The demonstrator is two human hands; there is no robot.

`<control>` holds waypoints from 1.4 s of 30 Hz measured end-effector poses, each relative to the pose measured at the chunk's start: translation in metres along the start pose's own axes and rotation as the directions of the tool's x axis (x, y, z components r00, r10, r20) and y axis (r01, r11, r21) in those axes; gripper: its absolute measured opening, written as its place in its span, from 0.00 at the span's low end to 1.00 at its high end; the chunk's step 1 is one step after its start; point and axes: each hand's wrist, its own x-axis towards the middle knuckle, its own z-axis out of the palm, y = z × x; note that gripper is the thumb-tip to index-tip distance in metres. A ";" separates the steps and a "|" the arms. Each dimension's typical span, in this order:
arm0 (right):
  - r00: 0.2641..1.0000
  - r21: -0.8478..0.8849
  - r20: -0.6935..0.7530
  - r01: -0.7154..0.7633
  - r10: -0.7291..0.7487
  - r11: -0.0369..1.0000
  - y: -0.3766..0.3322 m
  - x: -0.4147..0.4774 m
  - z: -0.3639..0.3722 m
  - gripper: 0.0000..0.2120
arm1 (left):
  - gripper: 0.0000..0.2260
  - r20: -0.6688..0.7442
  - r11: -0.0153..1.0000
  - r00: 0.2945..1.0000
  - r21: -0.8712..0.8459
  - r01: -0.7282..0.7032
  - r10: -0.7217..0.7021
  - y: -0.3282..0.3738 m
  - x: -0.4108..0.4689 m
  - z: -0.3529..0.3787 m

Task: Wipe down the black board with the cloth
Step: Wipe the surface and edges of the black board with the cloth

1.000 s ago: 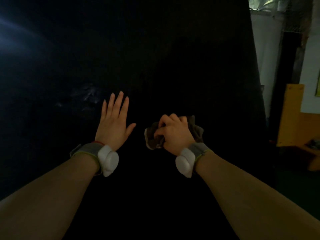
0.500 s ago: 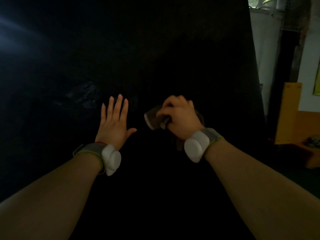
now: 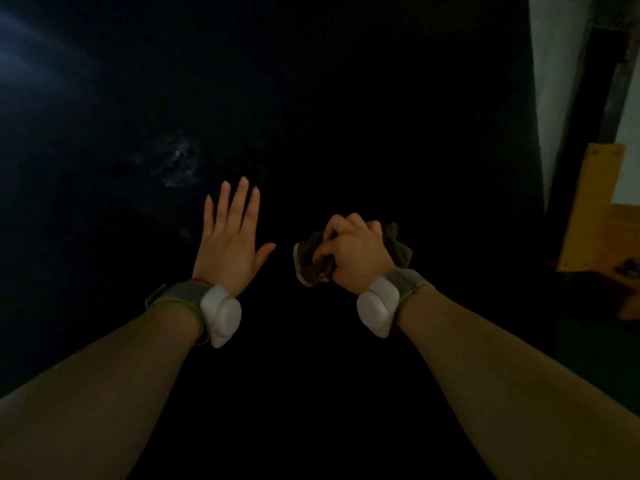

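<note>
A large black board (image 3: 346,98) fills nearly the whole head view, standing upright in front of me. My left hand (image 3: 230,244) lies flat against it, fingers straight and slightly apart, holding nothing. To its right my right hand (image 3: 356,258) is shut on a bunched dark brown cloth (image 3: 311,261) with a pale edge, pressed against the board. Part of the cloth also sticks out to the right of the hand. A faint whitish smudge (image 3: 181,164) shows on the board just above and left of my left fingertips. Both wrists wear grey bands with white pods.
The board's right edge (image 3: 535,168) runs down the right side. Beyond it are a white wall (image 3: 550,81), a dark post, and a yellow panel (image 3: 588,206) with an orange ledge low at the far right. The scene is dim.
My right hand with the cloth went up the board half a second ago and has come back down to about where it began. My left hand stayed flat in nearly the same place.
</note>
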 end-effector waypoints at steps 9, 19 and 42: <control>0.989 0.019 0.148 0.017 -0.020 1.000 -0.012 -0.040 0.030 0.12 | 0.43 0.120 0.999 0.992 0.020 0.030 -0.032 0.012 -0.041 0.011; 0.989 0.075 -0.146 0.012 -0.001 0.997 0.007 -0.002 -0.019 0.14 | 0.45 0.116 0.999 0.992 0.017 0.050 -0.051 0.010 -0.040 0.018; 0.956 0.168 0.285 0.021 -0.069 0.986 -0.003 -0.064 0.058 0.15 | 0.48 0.132 0.999 0.991 0.028 0.023 -0.027 0.017 -0.095 0.030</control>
